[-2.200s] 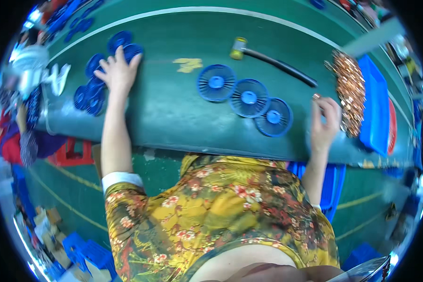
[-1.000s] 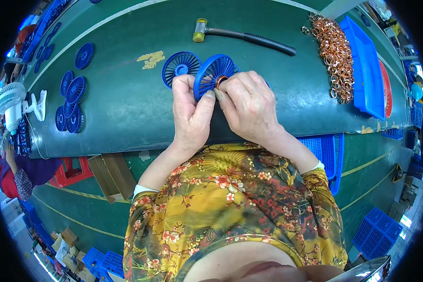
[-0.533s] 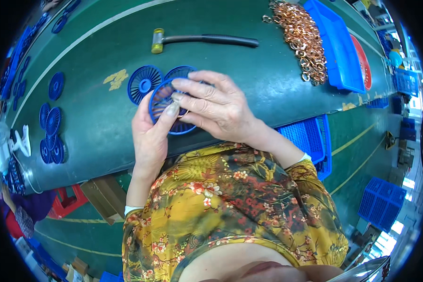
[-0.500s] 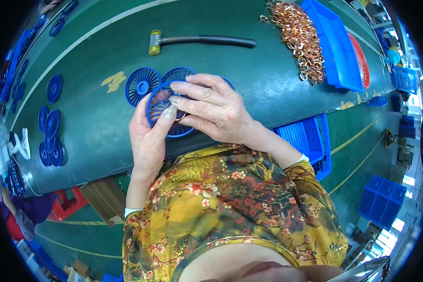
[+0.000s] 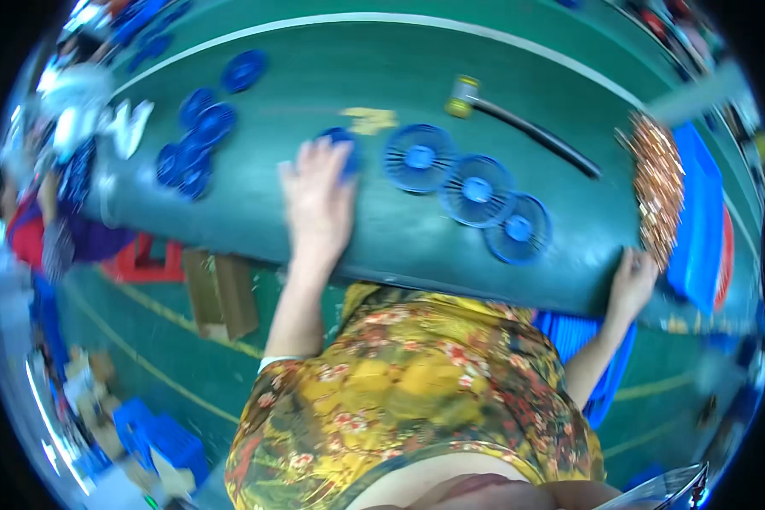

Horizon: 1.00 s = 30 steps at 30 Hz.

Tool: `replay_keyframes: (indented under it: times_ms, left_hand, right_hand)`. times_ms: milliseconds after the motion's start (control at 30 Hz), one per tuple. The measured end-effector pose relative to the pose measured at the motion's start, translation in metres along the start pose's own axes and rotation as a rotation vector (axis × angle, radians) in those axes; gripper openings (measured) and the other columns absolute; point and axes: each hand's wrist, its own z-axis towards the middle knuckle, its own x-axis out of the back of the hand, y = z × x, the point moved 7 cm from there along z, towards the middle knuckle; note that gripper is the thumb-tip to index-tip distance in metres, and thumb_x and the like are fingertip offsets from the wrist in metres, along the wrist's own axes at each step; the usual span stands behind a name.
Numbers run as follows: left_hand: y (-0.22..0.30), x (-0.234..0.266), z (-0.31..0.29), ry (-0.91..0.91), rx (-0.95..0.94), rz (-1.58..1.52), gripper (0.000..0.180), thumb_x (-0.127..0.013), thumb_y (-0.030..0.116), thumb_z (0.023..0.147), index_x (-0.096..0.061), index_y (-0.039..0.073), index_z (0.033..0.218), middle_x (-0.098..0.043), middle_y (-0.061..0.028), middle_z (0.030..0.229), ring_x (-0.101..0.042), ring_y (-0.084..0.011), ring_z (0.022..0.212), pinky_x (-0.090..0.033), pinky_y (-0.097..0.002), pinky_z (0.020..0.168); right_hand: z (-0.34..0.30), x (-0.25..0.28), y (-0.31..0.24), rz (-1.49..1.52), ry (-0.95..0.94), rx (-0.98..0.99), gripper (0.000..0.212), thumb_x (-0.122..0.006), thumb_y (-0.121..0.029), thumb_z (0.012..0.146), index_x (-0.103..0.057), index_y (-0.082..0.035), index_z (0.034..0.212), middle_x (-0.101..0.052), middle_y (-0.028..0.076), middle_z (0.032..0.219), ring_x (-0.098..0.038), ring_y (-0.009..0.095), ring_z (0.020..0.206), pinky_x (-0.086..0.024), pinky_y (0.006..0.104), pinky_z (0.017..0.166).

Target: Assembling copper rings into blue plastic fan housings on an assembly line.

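Observation:
My left hand [image 5: 317,200] lies over a round blue plastic grille [image 5: 343,146] on the table, fingers stretched out and covering most of it. To its right, three more blue spoked grilles lie in a slanting row: one with a solid hub [image 5: 419,158], a middle one [image 5: 478,189] and a nearer one [image 5: 518,228]. Far to the right, my right hand [image 5: 632,285] is at the near end of a heap of copper-coloured rings [image 5: 657,191]. Its fingers are drawn together, and what they hold, if anything, is too blurred to make out.
A hammer [image 5: 531,132] with a yellow head lies behind the grilles. Several blue grilles [image 5: 197,140] are grouped at the left. A blue tray [image 5: 699,221] stands beyond the rings. At the far left, a person [image 5: 47,221] sits by the table; a cardboard box [image 5: 217,293] stands below its edge.
My hands have parted from the grille they held together. The left has gone left onto a grille on the table; the right has reached the ring heap. The view has turned.

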Motion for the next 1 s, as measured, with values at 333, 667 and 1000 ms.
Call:
replay_keyframes:
  times_ms: [333, 667, 1000]
  left_hand:
    - [-0.143, 0.060, 0.058, 0.297, 0.442, 0.435, 0.067, -0.056, 0.056, 0.085, -0.048, 0.008, 0.131, -0.045, -0.0305, 0.132, -0.034, -0.0466, 0.131, -0.022, -0.0640, 0.105]
    - [-0.173, 0.062, 0.064, 0.244, 0.564, 0.398, 0.080, -0.076, 0.040, 0.074, -0.039, 0.000, 0.134, -0.055, -0.0273, 0.123, -0.055, -0.0416, 0.110, -0.042, -0.0473, 0.096]
    - [-0.030, 0.042, 0.025, 0.582, 0.220, -0.772, 0.021, -0.067, 0.010, 0.090, -0.056, 0.000, 0.103, -0.061, -0.0061, 0.095, -0.056, -0.0111, 0.082, -0.048, -0.0246, 0.075]
  right_hand:
    - [0.026, -0.025, 0.022, 0.114, -0.104, -0.082, 0.025, -0.055, -0.023, 0.096, -0.067, -0.002, 0.104, -0.068, 0.014, 0.087, -0.064, 0.026, 0.078, -0.050, 0.0361, 0.071]
    - [0.001, 0.002, -0.054, 0.199, -0.095, 0.156, 0.008, -0.062, -0.008, 0.085, -0.064, -0.002, 0.089, -0.063, 0.016, 0.092, -0.059, 0.035, 0.087, -0.048, 0.0394, 0.076]
    - [-0.014, 0.054, -0.156, 0.630, 0.141, 0.509, 0.020, -0.077, -0.002, 0.069, -0.070, -0.006, 0.087, -0.068, 0.006, 0.086, -0.061, 0.025, 0.083, -0.048, 0.0341, 0.075]
